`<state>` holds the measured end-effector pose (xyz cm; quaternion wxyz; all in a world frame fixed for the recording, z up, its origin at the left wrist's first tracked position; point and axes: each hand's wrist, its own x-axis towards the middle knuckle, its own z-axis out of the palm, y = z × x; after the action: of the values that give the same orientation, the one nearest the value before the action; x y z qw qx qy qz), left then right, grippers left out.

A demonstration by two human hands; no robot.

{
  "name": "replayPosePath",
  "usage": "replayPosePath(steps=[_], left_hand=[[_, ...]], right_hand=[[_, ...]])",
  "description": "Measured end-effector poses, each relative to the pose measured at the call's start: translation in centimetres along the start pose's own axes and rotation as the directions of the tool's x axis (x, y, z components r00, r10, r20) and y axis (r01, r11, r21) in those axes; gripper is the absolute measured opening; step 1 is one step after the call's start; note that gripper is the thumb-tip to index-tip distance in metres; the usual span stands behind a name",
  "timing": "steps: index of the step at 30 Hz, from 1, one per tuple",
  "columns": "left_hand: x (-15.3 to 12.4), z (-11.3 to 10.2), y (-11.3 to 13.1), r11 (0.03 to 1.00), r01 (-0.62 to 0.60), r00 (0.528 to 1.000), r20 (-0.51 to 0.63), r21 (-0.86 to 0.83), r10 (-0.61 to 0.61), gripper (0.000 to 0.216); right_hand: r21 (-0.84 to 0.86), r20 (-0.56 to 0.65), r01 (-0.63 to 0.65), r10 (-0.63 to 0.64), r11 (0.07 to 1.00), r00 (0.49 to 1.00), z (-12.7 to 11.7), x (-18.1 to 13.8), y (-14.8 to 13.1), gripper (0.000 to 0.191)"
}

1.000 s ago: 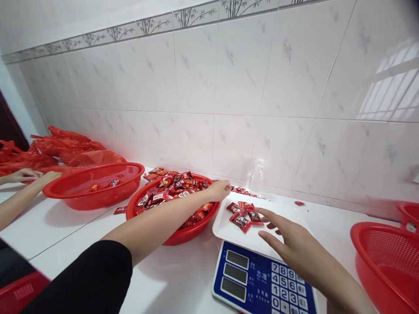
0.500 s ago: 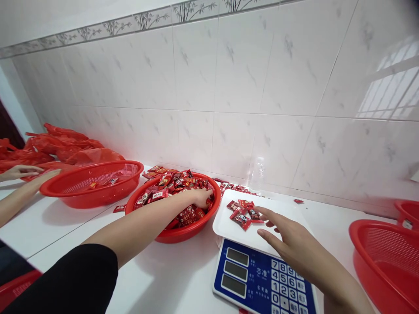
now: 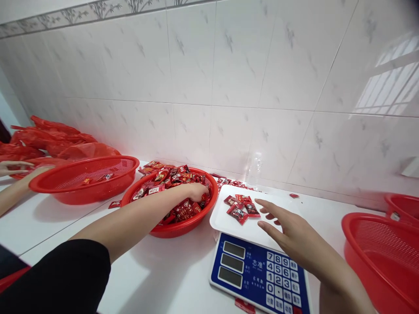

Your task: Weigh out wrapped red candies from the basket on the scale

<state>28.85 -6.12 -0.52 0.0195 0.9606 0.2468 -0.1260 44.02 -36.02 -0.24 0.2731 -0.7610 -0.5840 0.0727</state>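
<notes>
My left hand (image 3: 198, 192) reaches into a red plastic basket (image 3: 170, 232) heaped with small red-wrapped packets (image 3: 185, 210). Its fingers curl down among the packets at the basket's right side; their tips, and whatever they grip, are hidden. Over the right part of a white weighing tray (image 3: 218, 222) hovers my right hand (image 3: 288, 229), open, thumb and fingers apart with nothing between them. Several red packets (image 3: 238, 213) lie together on that tray, just left of my right fingertips. The tray belongs to a digital scale (image 3: 258, 274) with a blue keypad panel and three dark displays.
Left of the filled basket stands another red basket (image 3: 91, 192) with a few packets inside. Another person's hand (image 3: 15, 168) is at the far left, near red plastic bags (image 3: 49, 139). More red baskets (image 3: 379, 248) stand at right. Loose packets (image 3: 229, 182) lie along the tiled wall.
The camera view has tilted down slightly and shifted right. My left hand stays in the basket, curled among the packets. My right hand keeps hovering open over the tray.
</notes>
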Motion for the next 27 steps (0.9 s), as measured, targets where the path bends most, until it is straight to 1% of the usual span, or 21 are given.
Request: replayPosePath(steps=[4, 7, 9, 11, 15, 18, 20, 24, 27], left_hand=[[0.2, -1.1, -0.3, 0.999, 0.004, 0.997, -0.074, -0.05, -0.007, 0.033], [0.4, -2.5, -0.5, 0.993, 0.023, 0.979, -0.201, -0.115, -0.046, 0.029], [0.6, -3.2, 0.1, 0.985, 0.012, 0.956, -0.286, -0.174, -0.062, 0.03], [1.0, -3.4, 1.5, 0.971, -0.037, 0.945, -0.325, -0.237, -0.043, 0.033], [1.8, -2.3, 5.6, 0.928, -0.177, 0.953, -0.293, -0.328, 0.078, 0.03], [2.5, -0.9, 8.1, 0.911, -0.228, 0.954, -0.267, -0.344, 0.138, 0.025], [2.9, 0.1, 9.1, 0.913, -0.233, 0.954, -0.262, -0.336, 0.147, 0.031], [3.3, 1.9, 10.8, 0.917, -0.253, 0.951, -0.254, -0.308, 0.177, 0.056], [3.0, 2.8, 12.1, 0.924, -0.274, 0.952, -0.212, -0.268, 0.221, 0.065]], right_hand=[[0.011, -0.014, -0.002, 0.002, 1.0, 1.0, -0.3, 0.0, 0.4, 0.043], [0.019, -0.041, 0.002, -0.001, 1.0, 0.999, -0.5, 0.1, 0.6, 0.043], [0.025, -0.058, 0.002, -0.001, 1.0, 0.998, -0.6, 0.2, 0.6, 0.044], [0.033, -0.061, -0.001, 0.003, 0.999, 0.998, -0.7, 0.2, 0.5, 0.044], [0.055, -0.045, -0.007, 0.009, 0.998, 0.999, -0.8, -0.1, 0.2, 0.043], [0.066, -0.046, -0.004, 0.007, 0.998, 0.999, -0.9, -0.4, 0.2, 0.042], [0.075, -0.045, -0.012, 0.015, 0.997, 0.999, -1.0, -0.4, 0.2, 0.042], [0.081, -0.037, -0.014, 0.017, 0.997, 0.999, -1.1, -0.2, 0.2, 0.041], [0.075, -0.039, 0.006, -0.003, 0.997, 0.999, -1.1, -0.3, 0.0, 0.04]])
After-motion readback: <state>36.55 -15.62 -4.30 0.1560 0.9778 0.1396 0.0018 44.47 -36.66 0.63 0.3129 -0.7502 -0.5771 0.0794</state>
